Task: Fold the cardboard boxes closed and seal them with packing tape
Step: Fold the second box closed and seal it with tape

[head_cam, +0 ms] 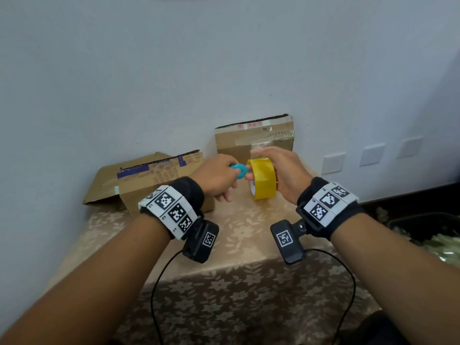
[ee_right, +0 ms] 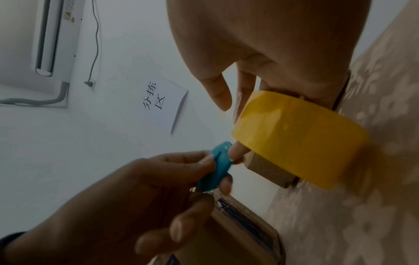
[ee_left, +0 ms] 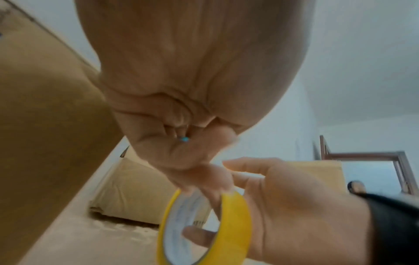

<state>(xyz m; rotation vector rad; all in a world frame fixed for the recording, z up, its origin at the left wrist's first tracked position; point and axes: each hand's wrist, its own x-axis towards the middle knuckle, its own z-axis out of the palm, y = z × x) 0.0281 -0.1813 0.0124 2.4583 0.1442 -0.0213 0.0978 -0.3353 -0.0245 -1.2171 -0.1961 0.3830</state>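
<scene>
Gripping a yellow roll of packing tape [head_cam: 263, 179], the right hand [head_cam: 283, 171] has its fingers curled through and around the roll, held on edge above the worktop [head_cam: 239, 245] covered by a beige floral cloth. The left hand [head_cam: 216, 178] pinches a small turquoise plastic cutter [head_cam: 238, 171], its tip touching the left face of the roll. Behind the hands, a brown cardboard box with old clear tape [head_cam: 254, 135] stands against the pale wall. To the left sits a second brown cardboard box with blue printed tape [head_cam: 159, 180], one flap splayed outward. Black wrist straps with square markers are on both forearms.
</scene>
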